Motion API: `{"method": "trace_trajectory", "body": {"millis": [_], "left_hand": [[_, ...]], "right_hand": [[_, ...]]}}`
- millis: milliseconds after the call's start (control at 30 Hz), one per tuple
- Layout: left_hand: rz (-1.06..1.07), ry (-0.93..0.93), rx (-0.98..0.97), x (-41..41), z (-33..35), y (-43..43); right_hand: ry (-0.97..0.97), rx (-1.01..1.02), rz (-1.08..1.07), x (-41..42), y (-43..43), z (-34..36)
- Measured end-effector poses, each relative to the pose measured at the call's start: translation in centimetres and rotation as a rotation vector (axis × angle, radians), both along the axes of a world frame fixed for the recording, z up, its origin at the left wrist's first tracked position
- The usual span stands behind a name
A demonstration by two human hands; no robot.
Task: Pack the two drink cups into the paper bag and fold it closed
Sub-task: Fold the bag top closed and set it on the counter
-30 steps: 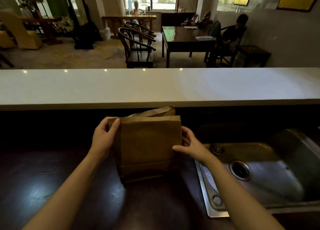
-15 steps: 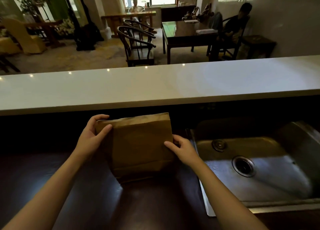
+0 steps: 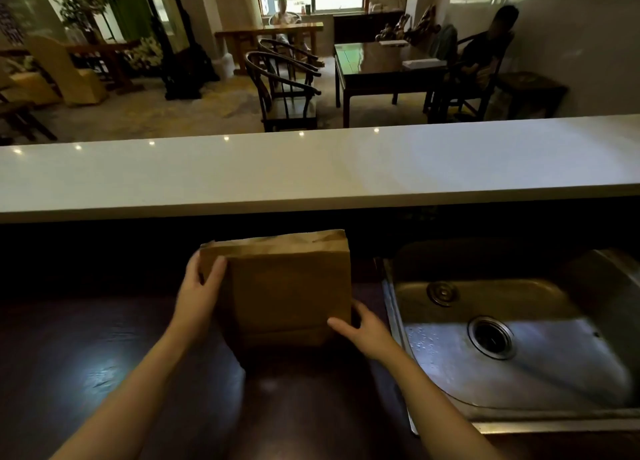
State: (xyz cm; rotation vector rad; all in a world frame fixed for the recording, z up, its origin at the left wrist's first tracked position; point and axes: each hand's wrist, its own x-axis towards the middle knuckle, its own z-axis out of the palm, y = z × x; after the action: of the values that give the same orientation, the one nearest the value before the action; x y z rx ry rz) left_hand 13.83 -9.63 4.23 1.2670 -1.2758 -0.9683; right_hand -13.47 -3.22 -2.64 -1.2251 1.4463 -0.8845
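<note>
Paper bag (image 3: 287, 286) upright between hands, top folded over (cups hidden). Left hand (image 3: 201, 286) clamped on upper corner; right hand (image 3: 363, 328) spread against lower right edge.

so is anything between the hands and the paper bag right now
Nothing visible. The left hand is on the upper left corner of the paper bag, and the right hand is at its lower right edge. The bag stands on the dark counter, beside the sink.
</note>
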Motion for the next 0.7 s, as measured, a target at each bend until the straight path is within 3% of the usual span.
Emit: {"method": "trace_trajectory", "body": {"millis": [67,233,433,700], "left_hand": [[0.031,-0.089,0.101,-0.1,-3.5,2.2],[-0.001,-0.035,0.25,0.0,-5.9,4.1],[-0.024,-0.058,0.138,0.8,-4.8,3.6],[0.046,-0.059,-0.046,0.4,-0.4,2.4]], "right_hand": [[-0.026,-0.006,0.006,0.4,0.3,-0.5],[-0.12,-0.07,0.038,0.9,0.0,0.7],[-0.147,-0.198,-0.063,1.2,-0.6,2.2],[-0.14,-0.319,-0.035,1.3,-2.3,6.7]]}}
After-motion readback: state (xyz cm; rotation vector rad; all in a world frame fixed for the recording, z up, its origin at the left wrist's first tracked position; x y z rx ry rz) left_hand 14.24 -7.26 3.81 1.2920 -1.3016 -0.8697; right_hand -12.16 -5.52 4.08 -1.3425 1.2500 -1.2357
